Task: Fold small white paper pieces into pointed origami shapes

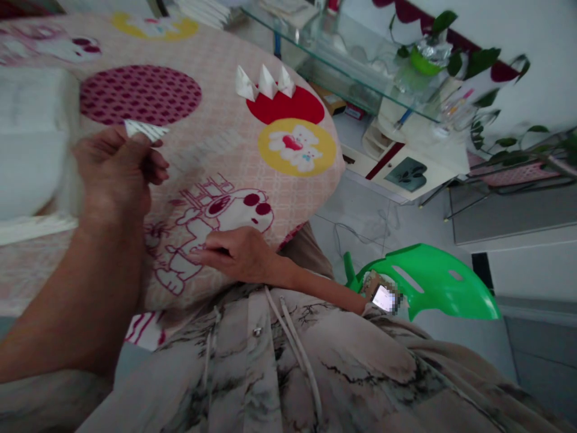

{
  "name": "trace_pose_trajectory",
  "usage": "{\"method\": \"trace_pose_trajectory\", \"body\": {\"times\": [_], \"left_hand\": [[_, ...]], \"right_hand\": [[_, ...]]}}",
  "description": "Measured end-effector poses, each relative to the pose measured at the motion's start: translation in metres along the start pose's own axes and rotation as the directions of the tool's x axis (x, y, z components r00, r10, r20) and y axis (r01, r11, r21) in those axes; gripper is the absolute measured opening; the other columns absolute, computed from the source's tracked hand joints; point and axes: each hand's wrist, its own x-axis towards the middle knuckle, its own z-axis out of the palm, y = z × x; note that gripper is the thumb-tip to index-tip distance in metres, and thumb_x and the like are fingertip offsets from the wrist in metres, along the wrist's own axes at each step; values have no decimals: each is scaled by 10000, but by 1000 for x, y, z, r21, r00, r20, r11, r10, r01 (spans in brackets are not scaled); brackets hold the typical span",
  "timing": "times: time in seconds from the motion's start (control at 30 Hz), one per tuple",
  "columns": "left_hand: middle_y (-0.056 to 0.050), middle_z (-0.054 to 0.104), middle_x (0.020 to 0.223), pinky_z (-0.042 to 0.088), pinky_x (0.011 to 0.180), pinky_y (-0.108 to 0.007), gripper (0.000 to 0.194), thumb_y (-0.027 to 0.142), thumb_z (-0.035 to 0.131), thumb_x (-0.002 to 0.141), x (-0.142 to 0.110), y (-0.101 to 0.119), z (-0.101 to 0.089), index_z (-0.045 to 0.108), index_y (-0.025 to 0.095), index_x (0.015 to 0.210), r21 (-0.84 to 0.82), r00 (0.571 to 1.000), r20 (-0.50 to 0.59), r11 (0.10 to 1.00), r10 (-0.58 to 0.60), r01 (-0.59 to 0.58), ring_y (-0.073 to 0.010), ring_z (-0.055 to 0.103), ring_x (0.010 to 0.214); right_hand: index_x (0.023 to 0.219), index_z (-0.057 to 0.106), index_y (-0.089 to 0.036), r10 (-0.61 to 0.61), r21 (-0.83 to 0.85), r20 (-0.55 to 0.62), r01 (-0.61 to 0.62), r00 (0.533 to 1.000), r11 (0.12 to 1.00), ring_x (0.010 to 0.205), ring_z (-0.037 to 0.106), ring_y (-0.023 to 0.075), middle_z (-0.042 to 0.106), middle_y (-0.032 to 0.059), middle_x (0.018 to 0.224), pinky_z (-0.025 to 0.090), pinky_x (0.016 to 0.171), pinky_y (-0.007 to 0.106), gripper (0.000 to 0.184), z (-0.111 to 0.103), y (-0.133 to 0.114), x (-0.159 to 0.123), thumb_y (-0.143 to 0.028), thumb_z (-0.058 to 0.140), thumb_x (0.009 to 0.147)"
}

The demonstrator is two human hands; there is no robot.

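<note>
My left hand (115, 171) is raised over the round table, its fingers pinched on a small folded white paper piece (144, 130) that sticks out above them. My right hand (237, 252) rests at the table's near edge on the cartoon dog print, fingers curled loosely together with nothing visible in them. Three folded white paper triangles (265, 82) stand in a row further back on the tablecloth (189, 72), by a red circle print.
A white stack or box (31, 138) lies at the table's left. A green plastic chair (433, 282) stands to my right on the tiled floor. A glass shelf (360, 66) with plants and clutter runs behind the table.
</note>
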Motion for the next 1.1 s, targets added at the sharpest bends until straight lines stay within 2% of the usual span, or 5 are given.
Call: {"method": "trace_pose_trajectory", "body": {"times": [0.2, 0.43, 0.7, 0.83, 1.1], "left_hand": [[51, 592, 491, 315, 356, -192, 188, 131, 568, 857, 1, 6, -11, 586, 150, 671, -266, 995, 96, 962, -30, 55, -63, 465, 352], [20, 611, 546, 339, 391, -184, 262, 369, 661, 821, 15, 3, -16, 590, 147, 701, -282, 994, 105, 959, 39, -8, -67, 497, 394], [24, 590, 538, 335, 421, -180, 249, 298, 615, 847, 46, -17, 9, 580, 151, 650, -45, 942, 331, 997, -51, 70, -68, 506, 417], [25, 572, 518, 318, 418, -195, 254, 306, 593, 854, 47, -38, 18, 580, 154, 650, -6, 897, 431, 994, -94, 107, -78, 485, 406], [27, 577, 543, 315, 419, -180, 289, 362, 623, 861, 40, -48, 14, 581, 150, 670, -39, 887, 450, 990, -101, 133, -62, 482, 419]], "right_hand": [[615, 342, -219, -55, -47, -77, 52, 995, 998, 559, 353, 98, 367, -56, 569, 255, 585, 264, 445, -35, 4, 34, -416, 502, 981], [590, 304, -233, -125, -114, -231, 101, 965, 988, 525, 294, 106, 311, -60, 516, 221, 540, 280, 407, -64, 30, 110, -389, 500, 911], [618, 473, -225, 270, 68, -285, -262, 920, 963, 472, 470, 132, 505, -12, 524, 340, 477, 256, 314, -63, 84, 191, -321, 433, 915], [745, 575, -209, 430, 263, -66, -400, 901, 878, 411, 519, 154, 579, 12, 545, 362, 403, 266, 382, -52, 106, 196, -486, 423, 959], [760, 594, -198, 242, 378, 14, -229, 970, 897, 453, 543, 143, 610, 9, 560, 375, 406, 251, 477, -46, 130, 176, -652, 507, 881]]}}
